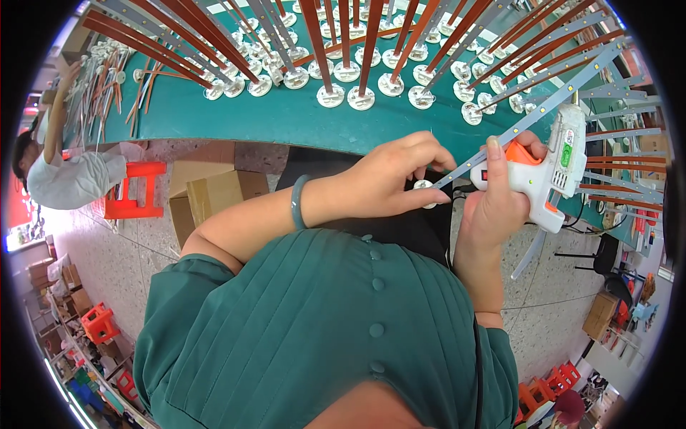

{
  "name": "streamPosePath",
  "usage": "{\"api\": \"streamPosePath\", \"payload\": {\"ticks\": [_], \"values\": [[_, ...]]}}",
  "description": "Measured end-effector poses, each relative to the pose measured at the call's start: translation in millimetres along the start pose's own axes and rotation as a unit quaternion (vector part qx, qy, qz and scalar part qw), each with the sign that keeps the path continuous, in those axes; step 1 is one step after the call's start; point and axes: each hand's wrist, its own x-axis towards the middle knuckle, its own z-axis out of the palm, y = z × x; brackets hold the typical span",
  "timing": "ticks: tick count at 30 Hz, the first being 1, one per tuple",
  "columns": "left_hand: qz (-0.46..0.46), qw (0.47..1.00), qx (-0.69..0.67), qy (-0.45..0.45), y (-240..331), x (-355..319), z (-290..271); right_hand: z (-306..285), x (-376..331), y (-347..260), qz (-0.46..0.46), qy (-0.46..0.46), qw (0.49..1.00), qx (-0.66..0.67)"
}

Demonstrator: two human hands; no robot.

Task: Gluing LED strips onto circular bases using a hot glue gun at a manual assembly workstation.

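My left hand (pixel 407 175) pinches a small white round base (pixel 424 187) between thumb and fingers, just past the near edge of the table. From that base a long grey LED strip (pixel 543 114) with small yellow chips slants up to the right. My right hand (pixel 498 193) is wrapped round the handle of a white hot glue gun (pixel 564 154) with an orange trigger, its nozzle pointing away from me. The right thumb lies against the strip. A translucent glue stick (pixel 529 256) sticks out of the gun's rear. How the strip joins the base is partly hidden by my fingers.
Many white round bases with upright brown and grey strips (pixel 364 64) crowd the green table (pixel 286 121). Loose strips (pixel 107 79) lie at the far left. A cardboard box (pixel 214 189), a red stool (pixel 143 189) and another person (pixel 71 168) are to the left.
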Motion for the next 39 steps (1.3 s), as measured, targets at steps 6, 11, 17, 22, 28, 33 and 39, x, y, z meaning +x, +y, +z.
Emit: {"api": "streamPosePath", "payload": {"ticks": [6, 11, 17, 22, 28, 33, 39], "values": [[0.003, 0.997, 0.063, 0.034, -3.6, 9.6, -8.8, -1.2, -5.7, 1.3, -0.006, -0.035, 0.998, -0.044], [-0.026, 0.984, 0.147, 0.092, -13.9, 0.3, -47.0, -52.7, -2.7, 7.0, 0.037, -0.069, 0.995, -0.066], [0.007, 0.977, 0.182, 0.111, -21.6, 1.1, -65.2, -95.3, -22.1, 18.2, 0.177, -0.252, 0.937, -0.163], [0.015, 0.968, 0.237, 0.082, -20.7, 4.3, -61.9, -75.0, -18.6, 18.1, 0.241, -0.326, 0.887, -0.222], [0.01, 0.959, 0.281, 0.035, -14.2, 7.1, -57.6, -65.4, -19.0, 32.6, 0.238, -0.307, 0.898, -0.208], [0.021, 0.965, 0.254, 0.057, -22.7, 7.2, -60.1, -69.5, -17.9, 41.1, 0.245, -0.345, 0.867, -0.264], [0.011, 0.965, 0.256, 0.055, -20.9, 5.5, -61.8, -56.5, -17.4, 40.8, 0.232, -0.306, 0.895, -0.227]]}}
